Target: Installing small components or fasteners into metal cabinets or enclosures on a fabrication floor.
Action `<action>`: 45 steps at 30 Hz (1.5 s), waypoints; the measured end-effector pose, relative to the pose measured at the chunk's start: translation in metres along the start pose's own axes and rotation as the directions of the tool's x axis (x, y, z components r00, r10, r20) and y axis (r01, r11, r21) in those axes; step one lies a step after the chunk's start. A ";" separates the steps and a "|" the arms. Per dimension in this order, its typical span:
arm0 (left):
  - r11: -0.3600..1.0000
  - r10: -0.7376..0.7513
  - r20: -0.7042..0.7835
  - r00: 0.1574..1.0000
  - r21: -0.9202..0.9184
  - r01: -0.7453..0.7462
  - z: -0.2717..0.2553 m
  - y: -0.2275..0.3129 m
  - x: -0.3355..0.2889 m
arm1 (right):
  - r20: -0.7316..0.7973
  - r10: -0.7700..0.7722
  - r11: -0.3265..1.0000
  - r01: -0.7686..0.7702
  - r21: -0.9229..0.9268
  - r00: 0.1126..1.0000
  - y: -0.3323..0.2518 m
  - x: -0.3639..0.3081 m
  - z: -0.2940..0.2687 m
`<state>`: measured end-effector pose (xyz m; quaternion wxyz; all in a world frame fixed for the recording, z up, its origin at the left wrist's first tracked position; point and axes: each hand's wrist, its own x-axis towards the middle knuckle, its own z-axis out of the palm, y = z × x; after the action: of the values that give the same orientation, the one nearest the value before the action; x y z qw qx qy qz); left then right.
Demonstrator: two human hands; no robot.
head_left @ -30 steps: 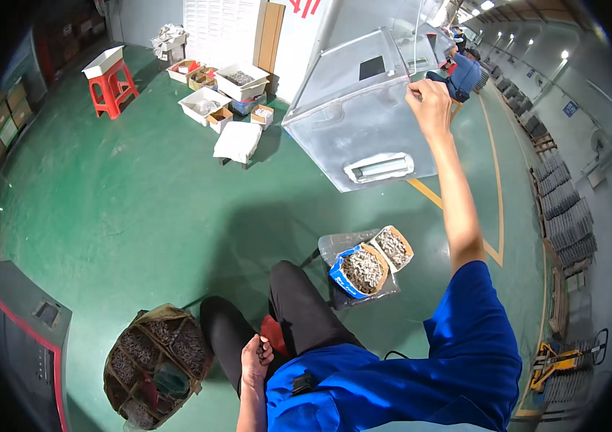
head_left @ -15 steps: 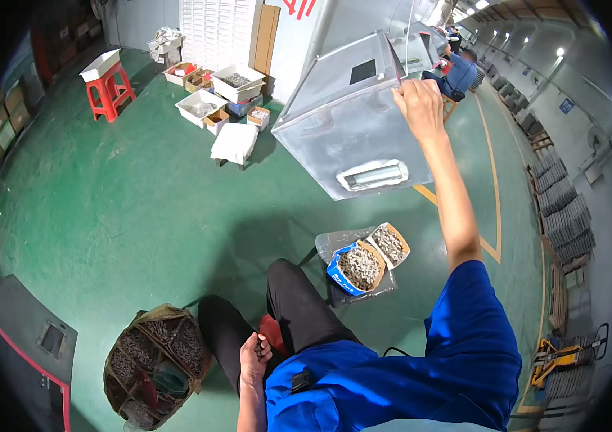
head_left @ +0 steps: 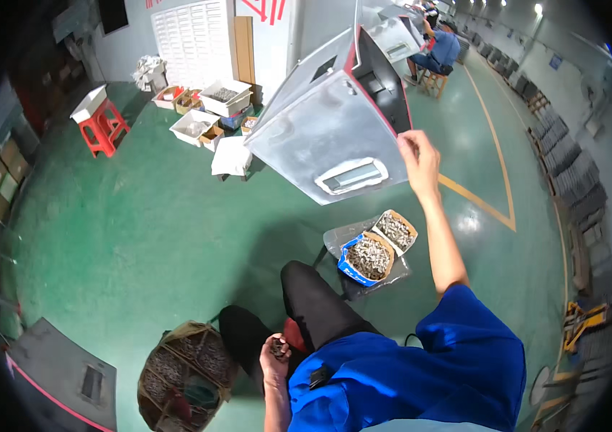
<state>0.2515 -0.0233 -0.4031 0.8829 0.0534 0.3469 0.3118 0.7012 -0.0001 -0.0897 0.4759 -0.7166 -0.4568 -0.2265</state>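
There are two hands, one left hand (head_left: pixel 275 353) and one right hand (head_left: pixel 420 162); two boxes (head_left: pixel 353 273) (head_left: pixel 407 245) of pieces (head_left: pixel 369 257) too many to count; one divided basket (head_left: pixel 146 394); at least two metal cases (head_left: pixel 313 126) (head_left: pixel 394 39); one red stool (head_left: pixel 106 129); one pallet truck (head_left: pixel 585 321); two knees (head_left: pixel 299 275) (head_left: pixel 234 318); one seated co-worker (head_left: pixel 444 49) on one wooden stool (head_left: pixel 433 83).

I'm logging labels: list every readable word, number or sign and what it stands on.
None is legible.
Blue carton: white printing, too small to read.
White wall: red strokes, cut off by the picture's edge; no word can be made out.
Grey wall: blue sign, too small.
Metal housing at the right hand: no lettering seen.
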 end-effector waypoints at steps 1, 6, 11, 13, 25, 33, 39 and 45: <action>1.000 -0.005 0.007 1.000 0.022 0.005 0.005 0.002 -0.003 | 0.039 0.001 1.000 0.000 -0.020 0.999 0.001 -0.017 0.006; 0.984 -0.040 0.002 0.999 0.172 0.039 0.010 0.004 -0.001 | 0.044 -0.210 0.959 0.214 -0.187 0.977 -0.031 -0.053 0.021; 0.942 -0.044 0.014 0.999 0.334 0.037 0.026 0.003 -0.009 | 0.067 -0.259 0.964 0.263 -0.045 0.963 -0.049 -0.053 0.035; 0.936 -0.095 0.087 0.992 0.346 0.060 0.027 0.001 -0.011 | 0.085 -0.310 0.951 0.310 0.012 0.947 -0.060 -0.050 0.044; 0.918 -0.202 0.242 0.949 0.384 0.097 0.037 -0.002 -0.024 | 0.412 -0.554 0.766 0.248 0.593 0.723 -0.130 -0.152 0.097; 0.941 -0.055 0.028 0.998 0.335 0.042 0.027 -0.008 -0.025 | 0.720 -0.549 0.798 0.012 0.602 0.425 -0.125 -0.322 0.099; 0.909 -0.190 0.095 0.977 0.394 0.138 0.028 -0.007 -0.016 | 0.815 -0.351 0.797 -0.309 0.519 0.461 -0.107 -0.335 0.102; 0.856 -0.155 0.027 0.988 0.504 0.121 0.040 -0.011 -0.015 | 0.893 -0.355 0.795 -0.414 0.444 0.277 -0.092 -0.343 0.105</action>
<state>0.2748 -0.0360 -0.3675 0.8699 0.2656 0.3892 0.1453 0.4448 -0.0455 -0.3524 0.3078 -0.5178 -0.6785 0.4206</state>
